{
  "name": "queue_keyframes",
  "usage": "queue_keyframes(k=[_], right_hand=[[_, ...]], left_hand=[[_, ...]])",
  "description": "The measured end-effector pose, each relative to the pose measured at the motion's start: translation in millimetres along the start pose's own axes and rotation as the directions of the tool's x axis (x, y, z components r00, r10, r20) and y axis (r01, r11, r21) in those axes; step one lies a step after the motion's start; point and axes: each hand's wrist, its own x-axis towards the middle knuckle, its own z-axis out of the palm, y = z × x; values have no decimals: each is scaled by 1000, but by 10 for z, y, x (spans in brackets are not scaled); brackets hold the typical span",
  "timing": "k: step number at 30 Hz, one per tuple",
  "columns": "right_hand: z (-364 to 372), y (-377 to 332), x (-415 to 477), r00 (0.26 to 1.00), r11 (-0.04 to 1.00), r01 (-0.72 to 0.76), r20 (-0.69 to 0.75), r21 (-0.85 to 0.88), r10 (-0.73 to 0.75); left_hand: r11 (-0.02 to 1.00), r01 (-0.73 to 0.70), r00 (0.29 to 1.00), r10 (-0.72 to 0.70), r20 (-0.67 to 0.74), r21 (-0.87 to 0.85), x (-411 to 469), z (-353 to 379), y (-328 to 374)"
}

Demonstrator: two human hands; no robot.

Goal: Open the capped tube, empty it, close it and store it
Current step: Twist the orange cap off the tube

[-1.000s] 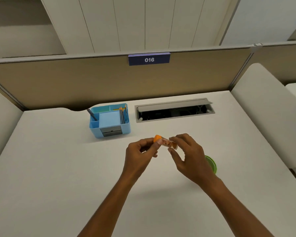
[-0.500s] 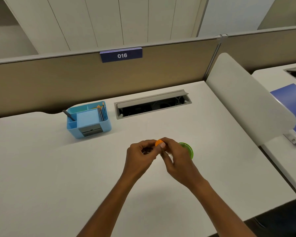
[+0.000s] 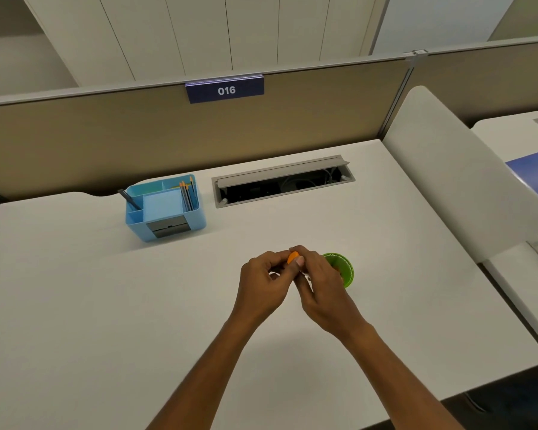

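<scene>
A white desk [image 3: 106, 305] fills the view, closed off at the back by a tan partition [image 3: 75, 141] bearing the plate "016" [image 3: 225, 90]. A cable hatch [image 3: 282, 180] stands open in the desktop; to its left sits a blue organiser [image 3: 165, 207] with compartments holding pencils and a pen, a likely place for storing the tube. Both forearms reach to the desk's centre. The left hand [image 3: 263, 282] is curled closed with its fingertips pinched at the cap end. The right hand [image 3: 320, 287] is closed likewise, thumb against the orange cap [image 3: 293, 257]. The tube itself is almost wholly hidden between the two hands, held just above the desk, so which hand bears the body cannot be told. The opposed grips suggest one hand steadies while the other works the cap, the opening step. A green dish [image 3: 342, 268] lies just behind the right hand, probably set close to catch the contents.
</scene>
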Motion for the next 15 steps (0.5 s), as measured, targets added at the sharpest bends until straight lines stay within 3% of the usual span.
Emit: queue_keyframes(k=[7, 15], right_hand=[[15, -15, 22, 997, 999, 37, -71, 18, -36], [63, 66, 6, 994, 1000, -18, -110, -14, 16]], left_hand=[[1000, -17, 1000, 17, 4, 16, 4, 46, -46], [1000, 9, 1000, -9, -2, 0, -26, 116, -68]])
